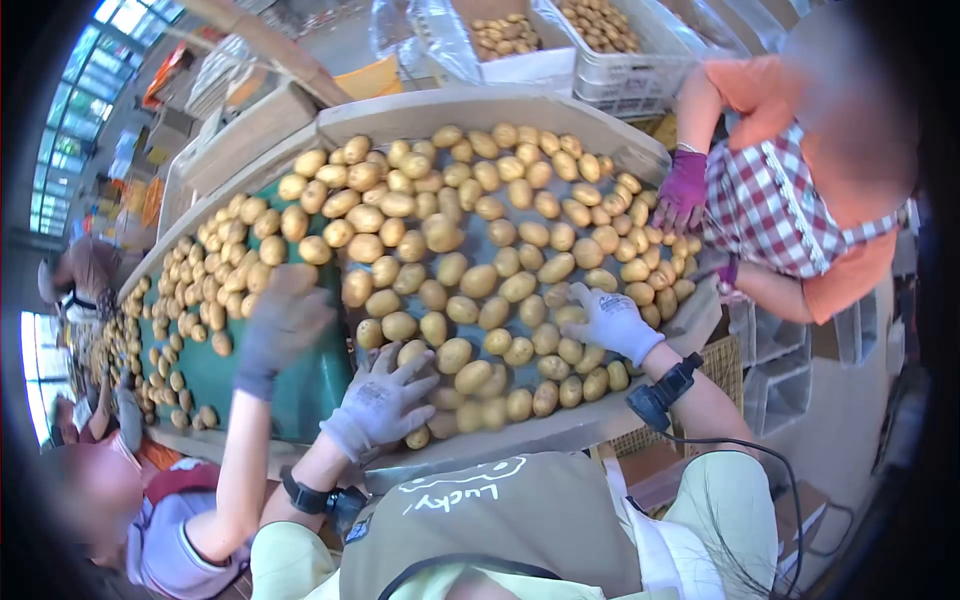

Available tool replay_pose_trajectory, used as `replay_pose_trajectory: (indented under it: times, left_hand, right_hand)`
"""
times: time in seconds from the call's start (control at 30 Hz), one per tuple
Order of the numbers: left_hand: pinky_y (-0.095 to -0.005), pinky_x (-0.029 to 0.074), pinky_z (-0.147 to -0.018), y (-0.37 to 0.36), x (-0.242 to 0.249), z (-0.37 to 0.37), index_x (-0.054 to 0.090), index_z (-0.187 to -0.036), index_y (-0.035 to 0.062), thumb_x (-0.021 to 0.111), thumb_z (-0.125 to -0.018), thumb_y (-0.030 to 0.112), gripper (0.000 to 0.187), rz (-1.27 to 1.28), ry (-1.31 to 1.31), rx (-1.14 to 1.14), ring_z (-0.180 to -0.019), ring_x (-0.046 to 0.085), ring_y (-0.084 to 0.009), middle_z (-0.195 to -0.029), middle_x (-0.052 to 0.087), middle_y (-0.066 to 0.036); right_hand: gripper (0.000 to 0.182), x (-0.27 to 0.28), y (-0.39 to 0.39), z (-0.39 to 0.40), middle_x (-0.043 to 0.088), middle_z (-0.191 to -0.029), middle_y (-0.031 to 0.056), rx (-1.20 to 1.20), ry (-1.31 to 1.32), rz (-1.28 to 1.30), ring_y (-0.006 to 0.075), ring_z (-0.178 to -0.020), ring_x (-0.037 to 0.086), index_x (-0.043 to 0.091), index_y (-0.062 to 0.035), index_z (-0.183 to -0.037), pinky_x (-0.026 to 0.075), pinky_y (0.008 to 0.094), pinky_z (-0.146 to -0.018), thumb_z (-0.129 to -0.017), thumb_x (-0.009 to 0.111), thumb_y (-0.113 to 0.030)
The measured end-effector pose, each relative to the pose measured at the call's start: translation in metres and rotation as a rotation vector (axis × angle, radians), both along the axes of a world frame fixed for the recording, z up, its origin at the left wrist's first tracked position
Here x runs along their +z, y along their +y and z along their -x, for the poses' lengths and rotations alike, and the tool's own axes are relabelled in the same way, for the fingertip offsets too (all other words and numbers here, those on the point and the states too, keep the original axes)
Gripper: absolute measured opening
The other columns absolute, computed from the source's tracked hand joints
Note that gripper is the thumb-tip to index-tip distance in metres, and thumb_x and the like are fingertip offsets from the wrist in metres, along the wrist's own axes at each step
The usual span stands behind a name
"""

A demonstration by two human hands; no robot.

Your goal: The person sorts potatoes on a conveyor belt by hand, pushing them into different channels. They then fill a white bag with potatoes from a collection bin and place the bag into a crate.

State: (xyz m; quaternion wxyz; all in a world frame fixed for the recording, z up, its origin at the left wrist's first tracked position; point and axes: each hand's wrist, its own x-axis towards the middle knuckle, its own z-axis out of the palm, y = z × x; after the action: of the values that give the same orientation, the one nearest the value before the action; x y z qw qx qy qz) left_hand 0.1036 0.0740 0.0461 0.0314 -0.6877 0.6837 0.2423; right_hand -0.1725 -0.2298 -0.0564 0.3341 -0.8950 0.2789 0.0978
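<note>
My left hand [378,402], in a pale grey-white glove, lies spread over potatoes [472,377] at the near edge of the sorting table. Its fingers are apart and point away from me, touching or just above the potatoes. In a matching glove, my right hand [612,322] reaches in from the right with its fingers stretched toward the left among more potatoes [557,266]. Neither palm shows, and I see nothing gripped in either hand. Black straps with small devices [660,395] sit on both my wrists.
A green conveyor belt [290,375] carries potatoes on the left, beside a co-worker's blurred gloved hand [285,325]. Opposite right, another person's purple glove [683,188] rests by the potatoes. A raised rim [510,432] borders the table. Potato-filled crates [630,80] stand behind. A black cable [770,450] hangs from my right wrist.
</note>
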Motion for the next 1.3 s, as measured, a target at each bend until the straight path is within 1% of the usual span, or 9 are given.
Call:
replay_pose_trajectory:
  times: [0.27,0.37,0.43,0.5,0.67,0.73,0.97,1.13,1.3]
  left_hand:
    - [-0.0698,0.029,-0.120,0.033,-0.012,0.019,0.070,-0.138,0.0248,0.065,-0.096,0.047,0.048,0.096,0.020,0.223,-0.151,0.036,-0.0487,-0.156,0.054,-0.010]
    - [-0.0687,0.028,-0.120,0.035,-0.014,0.018,0.069,-0.139,0.0254,0.064,-0.098,0.046,0.046,0.123,0.016,0.230,-0.151,0.037,-0.0471,-0.156,0.054,-0.011]
    - [-0.0677,0.027,-0.120,0.038,-0.011,0.015,0.068,-0.140,0.0262,0.063,-0.099,0.044,0.045,0.095,0.020,0.213,-0.151,0.037,-0.0457,-0.156,0.053,-0.011]
    - [-0.0674,0.028,-0.120,0.039,-0.012,0.016,0.068,-0.140,0.0262,0.063,-0.099,0.044,0.045,0.088,0.020,0.214,-0.151,0.037,-0.0457,-0.156,0.053,-0.011]
    - [-0.0666,0.028,-0.120,0.038,-0.005,0.010,0.070,-0.137,0.0266,0.064,-0.098,0.043,0.043,0.103,0.059,0.224,-0.152,0.037,-0.0446,-0.156,0.054,-0.010]
    - [-0.0666,0.029,-0.120,0.035,-0.001,0.008,0.071,-0.137,0.0270,0.064,-0.097,0.042,0.043,0.093,0.071,0.215,-0.151,0.037,-0.0442,-0.156,0.054,-0.010]
    - [-0.0670,0.033,-0.116,0.031,0.002,0.005,0.073,-0.134,0.0265,0.067,-0.095,0.043,0.042,0.077,0.050,0.194,-0.151,0.038,-0.0445,-0.156,0.054,-0.009]
    - [-0.0665,0.031,-0.118,0.039,-0.002,0.008,0.072,-0.135,0.0262,0.066,-0.096,0.043,0.043,0.108,0.056,0.197,-0.150,0.039,-0.0450,-0.156,0.054,-0.010]
    - [-0.0655,0.029,-0.119,0.055,-0.005,0.002,0.072,-0.134,0.0240,0.065,-0.096,0.041,0.042,0.126,0.072,0.217,-0.148,0.042,-0.0430,-0.153,0.056,-0.012]
  right_hand:
    - [0.053,0.001,0.007,-0.003,0.072,-0.112,0.0166,0.048,0.084,0.081,0.0404,-0.097,0.072,0.059,-0.0119,-0.128,0.055,0.0527,-0.085,-0.092,0.069,-0.050]
    - [0.048,0.032,-0.018,-0.044,0.073,-0.098,0.0132,0.565,-0.218,0.523,0.0383,-0.081,0.071,0.062,-0.0084,-0.119,0.056,0.0497,-0.074,-0.090,0.070,-0.047]
    - [0.029,0.093,-0.053,-0.088,0.067,-0.081,0.0115,-0.002,-0.637,0.258,0.0372,-0.072,0.068,0.062,-0.0034,-0.098,0.056,0.0450,-0.065,-0.090,0.076,-0.028]
    - [0.032,0.058,-0.094,-0.107,0.072,-0.105,0.0171,-0.295,-0.494,0.374,0.0392,-0.083,0.070,0.062,-0.0001,-0.111,0.057,0.0465,-0.071,-0.091,0.076,-0.021]
    - [0.071,0.027,0.003,-0.132,0.052,-0.155,0.0209,0.221,-0.337,-0.066,0.0370,-0.141,0.052,0.050,-0.0090,-0.154,0.039,0.0451,-0.120,-0.093,0.073,-0.036]
    - [0.067,0.022,0.082,-0.091,0.053,-0.153,0.0184,0.435,-0.484,0.455,0.0362,-0.144,0.048,0.055,-0.0165,-0.151,0.035,0.0496,-0.122,-0.091,0.073,-0.039]
    - [0.050,0.031,0.023,-0.039,0.069,-0.111,0.0024,0.547,-0.257,0.350,0.0281,-0.089,0.070,0.072,-0.0218,-0.128,0.053,0.0462,-0.081,-0.081,0.078,-0.039]
    - [0.041,0.029,0.081,-0.066,0.062,-0.142,0.0088,0.516,-0.633,0.309,0.0350,-0.127,0.059,0.075,-0.0259,-0.117,0.042,0.0601,-0.110,-0.077,0.078,-0.033]
    - [0.052,0.022,0.015,-0.130,0.053,-0.153,0.0172,0.232,0.019,0.539,0.0443,-0.143,0.044,0.061,-0.0238,-0.145,0.024,0.0706,-0.119,-0.095,0.066,-0.036]
